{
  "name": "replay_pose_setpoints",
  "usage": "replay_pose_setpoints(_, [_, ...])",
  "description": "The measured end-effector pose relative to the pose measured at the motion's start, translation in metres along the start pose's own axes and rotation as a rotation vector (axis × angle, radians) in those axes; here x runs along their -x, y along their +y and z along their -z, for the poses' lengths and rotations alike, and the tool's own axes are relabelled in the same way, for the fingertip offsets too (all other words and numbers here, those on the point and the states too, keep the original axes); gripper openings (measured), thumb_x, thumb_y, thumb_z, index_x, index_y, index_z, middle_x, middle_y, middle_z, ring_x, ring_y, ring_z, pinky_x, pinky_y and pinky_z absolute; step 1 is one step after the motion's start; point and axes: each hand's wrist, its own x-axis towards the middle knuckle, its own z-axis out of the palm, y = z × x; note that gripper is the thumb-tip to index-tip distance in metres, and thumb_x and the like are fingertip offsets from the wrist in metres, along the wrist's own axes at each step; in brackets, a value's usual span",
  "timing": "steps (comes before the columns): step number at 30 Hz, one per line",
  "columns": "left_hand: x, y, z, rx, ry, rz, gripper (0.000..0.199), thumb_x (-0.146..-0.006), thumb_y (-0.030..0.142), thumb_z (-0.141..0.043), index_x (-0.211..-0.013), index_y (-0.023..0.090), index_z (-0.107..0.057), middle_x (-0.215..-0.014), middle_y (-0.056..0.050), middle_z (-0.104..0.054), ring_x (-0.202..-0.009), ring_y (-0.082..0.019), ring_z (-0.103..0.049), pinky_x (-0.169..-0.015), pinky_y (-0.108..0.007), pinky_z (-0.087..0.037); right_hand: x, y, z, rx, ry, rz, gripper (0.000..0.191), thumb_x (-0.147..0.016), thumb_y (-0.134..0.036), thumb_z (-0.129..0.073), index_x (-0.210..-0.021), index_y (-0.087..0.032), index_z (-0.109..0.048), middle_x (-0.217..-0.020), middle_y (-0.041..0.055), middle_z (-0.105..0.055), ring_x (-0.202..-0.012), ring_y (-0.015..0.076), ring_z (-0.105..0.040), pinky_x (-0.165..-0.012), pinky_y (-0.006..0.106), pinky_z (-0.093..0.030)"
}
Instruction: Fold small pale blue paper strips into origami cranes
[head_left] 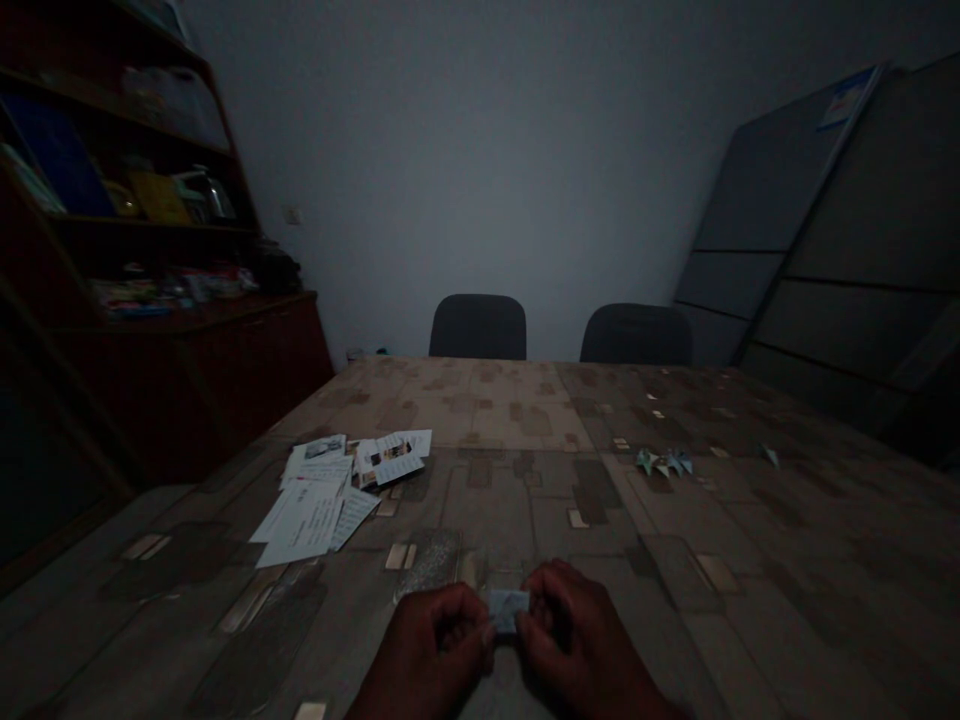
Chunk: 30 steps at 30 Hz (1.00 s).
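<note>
A small pale piece of folded paper [508, 610] is held between my two hands, low in the middle of the view. My left hand [442, 645] pinches its left edge with thumb and curled fingers. On the other side, my right hand [574, 635] grips the right edge the same way. Both hands are just above the patterned tablecloth [480, 520]. The room is dim, so the folds are hard to make out.
Loose printed papers [307, 515] lie in a pile on the table's left. Several small folded paper pieces [664, 462] sit together at the right, with one more piece [770, 456] farther right. Two dark chairs [478, 327] [636, 334] stand behind the far edge.
</note>
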Motion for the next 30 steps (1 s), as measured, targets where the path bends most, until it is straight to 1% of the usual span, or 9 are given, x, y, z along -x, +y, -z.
replay_pose_setpoints(3, [0.001,0.005,-0.004,-0.039,0.016,-0.002,0.017,-0.068,0.030,-0.057,-0.055,0.021,-0.052,-0.051,0.005,-0.048,-0.054,-0.015,-0.043,-0.054,-0.025,-0.030,0.000,-0.004,-0.002,0.084,0.006,0.059,0.011,-0.068,-0.010,-0.057,-0.066,-0.020,-0.052,-0.063,-0.0015,-0.052,-0.063,0.0171,-0.053,-0.059,0.026,-0.034])
replay_pose_setpoints(6, [0.001,0.005,-0.007,-0.123,0.041,-0.029,0.015,-0.064,0.025,-0.055,-0.053,0.022,-0.046,-0.052,0.006,-0.042,-0.053,-0.014,-0.039,-0.052,-0.025,-0.027,0.001,-0.007,-0.004,0.094,0.014,0.076,0.012,-0.066,-0.010,-0.057,-0.064,-0.020,-0.052,-0.061,-0.0019,-0.052,-0.061,0.0172,-0.053,-0.058,0.026,-0.034])
replay_pose_setpoints(11, [-0.002,-0.002,-0.005,-0.171,0.070,-0.067,0.011,-0.063,0.025,-0.052,-0.054,0.022,-0.046,-0.053,0.005,-0.041,-0.054,-0.014,-0.040,-0.053,-0.026,-0.028,-0.004,-0.005,0.000,0.075,0.051,0.000,0.013,-0.061,-0.007,-0.051,-0.060,-0.020,-0.052,-0.057,-0.0031,-0.049,-0.056,0.0154,-0.050,-0.055,0.026,-0.032])
replay_pose_setpoints(15, [-0.005,-0.009,-0.001,-0.138,0.085,-0.038,0.013,-0.063,0.026,-0.054,-0.054,0.022,-0.045,-0.051,0.007,-0.036,-0.051,-0.012,-0.035,-0.049,-0.025,-0.025,-0.008,-0.003,0.011,-0.015,0.069,-0.081,0.013,-0.066,-0.009,-0.047,-0.060,-0.019,-0.053,-0.057,-0.0022,-0.050,-0.054,0.0146,-0.049,-0.053,0.025,-0.034])
replay_pose_setpoints(18, [-0.005,-0.009,-0.001,-0.106,0.093,-0.017,0.014,-0.064,0.025,-0.053,-0.053,0.023,-0.044,-0.050,0.008,-0.035,-0.051,-0.012,-0.033,-0.049,-0.025,-0.025,-0.006,-0.007,0.015,-0.110,0.006,-0.096,0.011,-0.074,-0.014,-0.049,-0.070,-0.018,-0.059,-0.063,-0.0007,-0.056,-0.060,0.0153,-0.053,-0.056,0.024,-0.038])
replay_pose_setpoints(20, [-0.003,-0.005,-0.002,-0.105,0.090,-0.013,0.014,-0.063,0.024,-0.052,-0.053,0.022,-0.043,-0.051,0.008,-0.036,-0.051,-0.012,-0.034,-0.050,-0.025,-0.025,-0.003,-0.010,0.013,-0.120,-0.050,-0.084,0.006,-0.073,-0.016,-0.055,-0.075,-0.017,-0.061,-0.067,-0.0003,-0.057,-0.064,0.0161,-0.055,-0.059,0.025,-0.039])
replay_pose_setpoints(21, [-0.002,-0.003,-0.003,-0.120,0.086,-0.017,0.013,-0.063,0.023,-0.052,-0.053,0.022,-0.044,-0.051,0.007,-0.037,-0.052,-0.012,-0.035,-0.050,-0.025,-0.025,-0.002,-0.011,0.011,-0.093,-0.066,-0.067,0.003,-0.071,-0.016,-0.058,-0.073,-0.017,-0.060,-0.067,-0.0009,-0.056,-0.065,0.0161,-0.055,-0.060,0.025,-0.038])
replay_pose_setpoints(24, [0.001,0.003,-0.005,-0.181,0.060,-0.050,0.013,-0.063,0.022,-0.051,-0.053,0.022,-0.043,-0.052,0.006,-0.040,-0.052,-0.012,-0.038,-0.051,-0.025,-0.026,0.000,-0.009,0.003,-0.011,-0.045,-0.020,0.011,-0.065,-0.008,-0.056,-0.061,-0.018,-0.052,-0.061,-0.0032,-0.049,-0.061,0.0146,-0.051,-0.059,0.024,-0.034])
replay_pose_setpoints(30, [0.001,0.003,-0.002,-0.184,0.042,-0.041,0.014,-0.064,0.022,-0.052,-0.052,0.022,-0.044,-0.052,0.007,-0.039,-0.053,-0.013,-0.038,-0.051,-0.025,-0.027,-0.004,-0.002,0.000,-0.038,-0.007,-0.059,0.017,-0.062,-0.005,-0.049,-0.057,-0.020,-0.042,-0.056,-0.0054,-0.041,-0.053,0.0119,-0.043,-0.052,0.023,-0.028])
